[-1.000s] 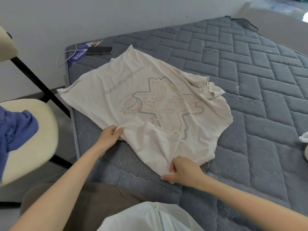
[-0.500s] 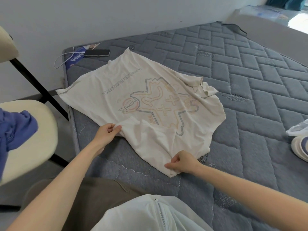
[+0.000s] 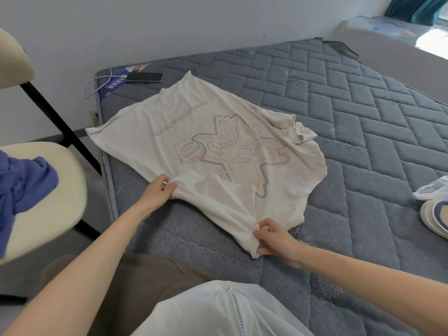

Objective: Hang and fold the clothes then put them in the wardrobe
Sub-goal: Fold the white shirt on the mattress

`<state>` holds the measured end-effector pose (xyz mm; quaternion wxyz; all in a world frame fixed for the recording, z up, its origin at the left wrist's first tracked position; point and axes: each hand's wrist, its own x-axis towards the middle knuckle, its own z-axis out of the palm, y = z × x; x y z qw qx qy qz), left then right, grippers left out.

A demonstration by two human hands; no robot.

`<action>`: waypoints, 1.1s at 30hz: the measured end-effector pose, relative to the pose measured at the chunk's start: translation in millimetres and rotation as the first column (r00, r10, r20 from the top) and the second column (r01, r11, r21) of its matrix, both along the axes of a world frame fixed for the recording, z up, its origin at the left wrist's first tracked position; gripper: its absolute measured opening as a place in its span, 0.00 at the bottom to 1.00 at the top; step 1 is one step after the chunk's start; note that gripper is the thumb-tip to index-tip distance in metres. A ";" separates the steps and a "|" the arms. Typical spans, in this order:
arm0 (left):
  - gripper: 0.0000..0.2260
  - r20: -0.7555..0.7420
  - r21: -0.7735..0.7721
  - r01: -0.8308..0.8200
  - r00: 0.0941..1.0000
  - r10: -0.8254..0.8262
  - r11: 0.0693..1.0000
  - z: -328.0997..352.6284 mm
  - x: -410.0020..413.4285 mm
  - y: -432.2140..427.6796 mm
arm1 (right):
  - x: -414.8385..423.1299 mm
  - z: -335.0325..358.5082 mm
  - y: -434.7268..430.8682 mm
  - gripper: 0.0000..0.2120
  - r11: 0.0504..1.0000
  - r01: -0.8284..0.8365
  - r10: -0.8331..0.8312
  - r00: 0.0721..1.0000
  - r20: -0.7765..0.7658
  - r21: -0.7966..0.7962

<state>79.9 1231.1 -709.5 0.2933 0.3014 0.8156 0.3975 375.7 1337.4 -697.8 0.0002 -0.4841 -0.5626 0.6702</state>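
A cream T-shirt [image 3: 213, 151] lies spread on the grey quilted mattress [image 3: 363, 132], printed side up, its outlined graphic and line of lettering facing away from the person. The nearest part is folded over onto the print — a sleeve, by the look of it. The left hand [image 3: 158, 194] pinches the fabric at the near-left edge of that fold, thumb and fingers closed on the cloth. The right hand [image 3: 272, 238] grips the nearest corner of the shirt, fingers curled round the hem, close to the person's lap. The two hands are apart, each clamped on the shirt.

At the far-left corner of the mattress a dark phone [image 3: 144, 77] rests on a blue leaflet [image 3: 114, 84], with a white cable [image 3: 91, 87] looping off the edge. To the left stands a cream chair [image 3: 48, 190] with a blue garment [image 3: 21, 187] heaped on its seat. At the right edge of the mattress — a shoe [image 3: 435, 218] and some clear plastic [image 3: 434, 189].
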 end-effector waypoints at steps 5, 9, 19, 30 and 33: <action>0.06 -0.145 -0.181 0.070 0.985 -0.097 0.981 -13.4 -4.4 -8.0 | -6.9 -4.4 3.1 0.10 0.990 -0.142 0.142 0.972 0.189 -0.011; 0.08 -0.208 -0.365 0.067 0.966 -0.151 0.929 -11.1 -10.0 0.3 | -20.2 1.9 14.0 0.09 0.942 -0.295 0.330 0.906 0.264 -0.162; 0.16 -0.128 -0.330 0.111 0.979 -0.160 0.937 -8.4 -13.8 45.1 | -50.4 -3.1 52.7 0.19 0.956 -0.091 0.020 0.969 0.248 0.279; 0.14 -0.331 -0.115 -0.049 0.944 0.008 0.992 -24.6 6.7 62.9 | -67.2 -32.4 58.3 0.10 0.786 0.138 -0.234 0.969 0.083 0.602; 0.14 -0.331 -0.088 -0.102 0.941 0.067 0.991 -26.4 3.9 63.8 | -64.6 -37.9 68.4 0.10 0.773 0.122 -0.233 0.967 0.100 0.622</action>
